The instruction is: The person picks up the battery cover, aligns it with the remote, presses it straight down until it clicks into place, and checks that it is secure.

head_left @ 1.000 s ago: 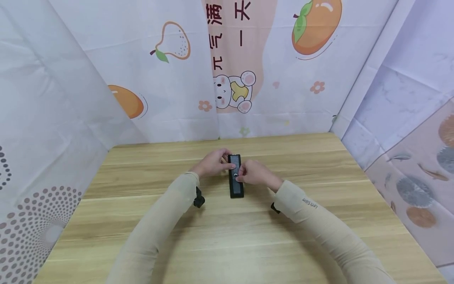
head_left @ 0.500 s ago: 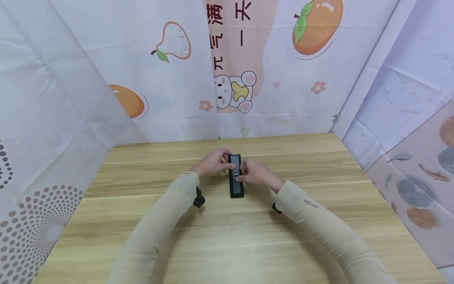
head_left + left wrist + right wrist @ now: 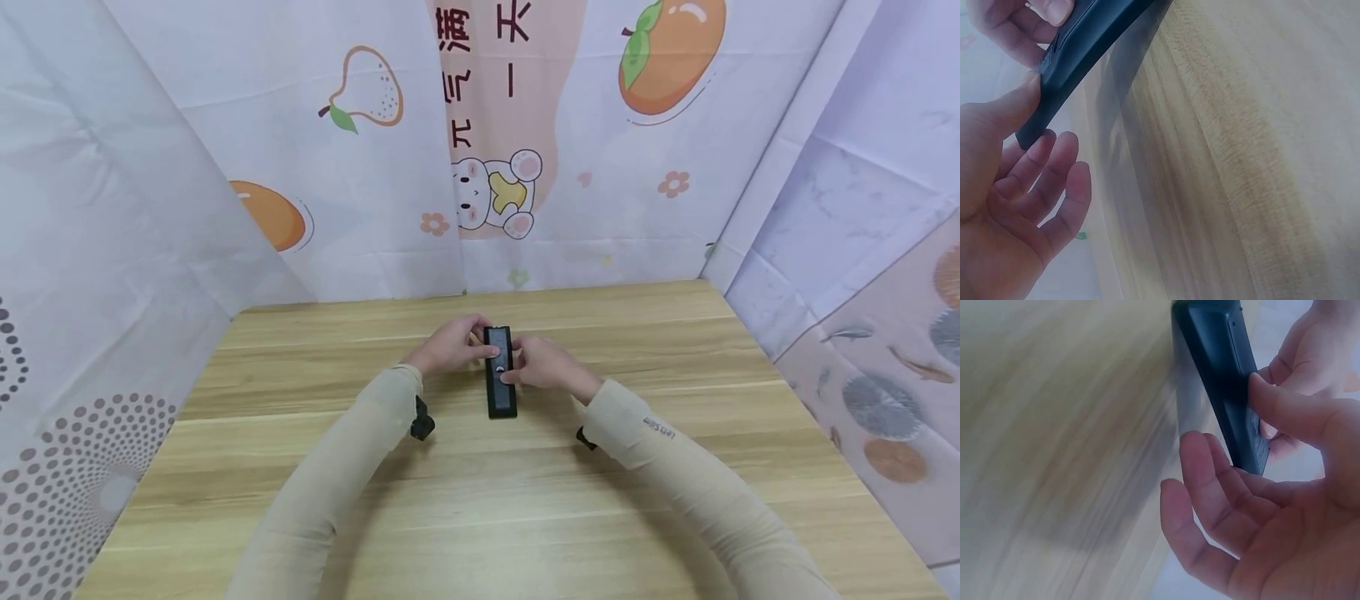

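Observation:
A long black device (image 3: 502, 404), shaped like a remote control, lies lengthwise over the far middle of the table. A grey panel with a small pale mark runs along its upper face. My left hand (image 3: 453, 340) grips its far left part, thumb on the face and fingertips at the underside in the left wrist view. From the right, my right hand (image 3: 551, 364) pinches it, thumb on the face near the pale mark and index finger at the far edge. In the right wrist view the device's tapered side (image 3: 1225, 369) shows, with the other fingers of that hand loosely spread.
The wooden table (image 3: 480, 517) reaches back to a printed curtain (image 3: 375, 192) with fruit, flowers and a cartoon animal. More hanging cloth (image 3: 97, 208) closes off both sides. A black wrist camera (image 3: 422, 419) sits under the left sleeve.
My right index finger has shifted from over the device's face to its right edge, while the thumb stays on the face. The left hand and the device hold nearly the same place.

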The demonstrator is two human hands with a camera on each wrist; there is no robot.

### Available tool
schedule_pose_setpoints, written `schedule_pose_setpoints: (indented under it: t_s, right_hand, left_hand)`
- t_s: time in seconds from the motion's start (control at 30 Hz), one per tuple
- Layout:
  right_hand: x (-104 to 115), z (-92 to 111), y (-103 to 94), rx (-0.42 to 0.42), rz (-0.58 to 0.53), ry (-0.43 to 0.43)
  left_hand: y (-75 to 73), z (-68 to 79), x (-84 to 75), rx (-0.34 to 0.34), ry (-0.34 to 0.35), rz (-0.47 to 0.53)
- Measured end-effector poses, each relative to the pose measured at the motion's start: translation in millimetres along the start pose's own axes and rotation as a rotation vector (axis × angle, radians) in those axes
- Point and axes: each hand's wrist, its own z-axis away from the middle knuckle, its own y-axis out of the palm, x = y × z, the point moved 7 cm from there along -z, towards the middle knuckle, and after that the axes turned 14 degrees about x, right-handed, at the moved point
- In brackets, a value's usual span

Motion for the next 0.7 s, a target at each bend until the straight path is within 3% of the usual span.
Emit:
schedule_pose_setpoints:
  t_s: [0.33, 0.7]
  right_hand:
    - [0.0, -2.4, 0.5, 0.059, -0.071, 0.028]
    - [-2.9, -4.9, 2.8, 0.071, -0.107, -0.004]
  left_hand:
    - [-0.1, 0.2, -0.1, -0.003, 0.0, -0.031]
    - [0.9, -0.9, 2.6, -0.006, -0.005, -0.055]
